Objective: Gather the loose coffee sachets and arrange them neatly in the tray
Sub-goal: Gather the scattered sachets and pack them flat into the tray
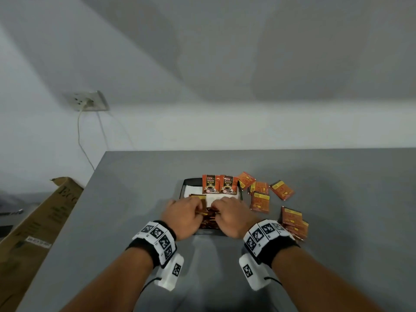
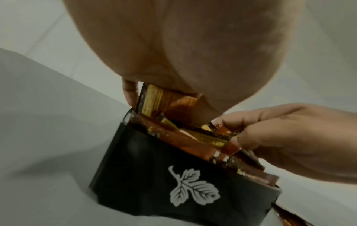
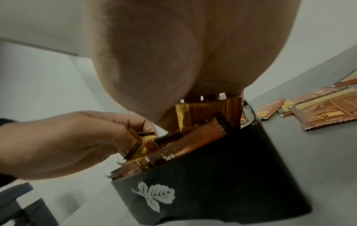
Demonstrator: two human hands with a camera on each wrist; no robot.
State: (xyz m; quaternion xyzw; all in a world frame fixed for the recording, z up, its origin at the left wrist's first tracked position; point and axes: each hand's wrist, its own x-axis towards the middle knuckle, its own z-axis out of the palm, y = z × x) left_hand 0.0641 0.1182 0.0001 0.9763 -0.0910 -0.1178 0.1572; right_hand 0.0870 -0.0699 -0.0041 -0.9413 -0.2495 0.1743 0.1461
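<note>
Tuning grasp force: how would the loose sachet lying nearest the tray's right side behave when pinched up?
The sachet looks thin and flat, so probably light and floppy. Glossy foil suggests it may slip. Lying flush on the table, its edge is likely hard to catch.

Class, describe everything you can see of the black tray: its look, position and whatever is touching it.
The black tray is a rectangular, matte, plastic-looking container with a white leaf print on its near wall. It sits flat on the grey table, white lining showing inside. Two sachets stand upright at its far end; more sachets stand packed at the near end, where the left hand and right hand pinch them.
</note>
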